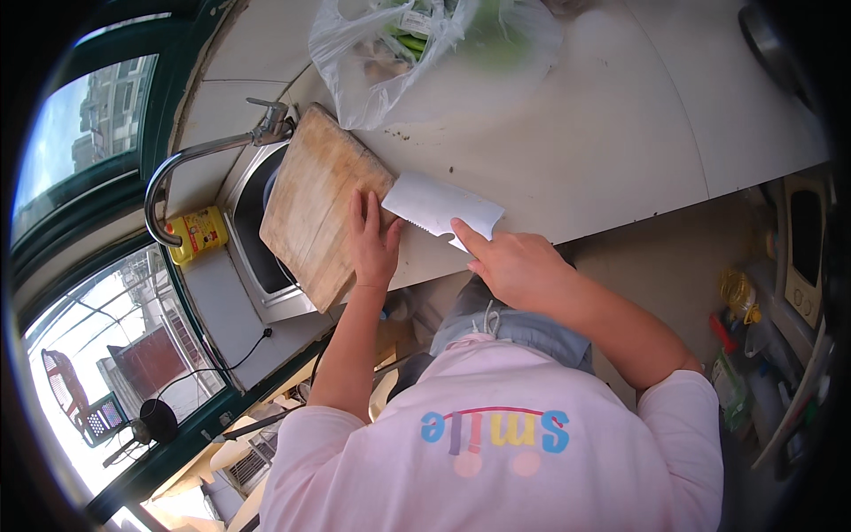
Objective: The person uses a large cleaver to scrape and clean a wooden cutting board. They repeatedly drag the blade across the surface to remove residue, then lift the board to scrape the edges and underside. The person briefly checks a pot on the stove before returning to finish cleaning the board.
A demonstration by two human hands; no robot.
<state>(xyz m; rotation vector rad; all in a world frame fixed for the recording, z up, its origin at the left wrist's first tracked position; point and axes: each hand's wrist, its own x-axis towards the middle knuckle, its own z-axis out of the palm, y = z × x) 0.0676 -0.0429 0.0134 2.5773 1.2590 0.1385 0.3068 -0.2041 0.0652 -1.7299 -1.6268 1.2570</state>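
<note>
A wooden cutting board (pixel 322 193) lies slantwise, partly over the sink and partly on the countertop. My left hand (pixel 373 243) rests on the board's right edge, fingers laid on the wood and thumb apart. In my right hand (pixel 518 266) is a metal cleaver (pixel 445 206). Its handle is hidden in my fist, and my index finger stretches along the blade. The broad blade points left, its front end close to or touching the board's edge. Teeth and a notch show along the edge of the blade nearer to me.
A chrome faucet (pixel 199 151) arches beside the sink (pixel 256 226). Behind it stands a yellow jug (pixel 199 234). A clear plastic bag (pixel 372 86) with green vegetables sits on the countertop (pixel 565 146), where dark crumbs are scattered. A dark round object (pixel 774 56) is at the far right.
</note>
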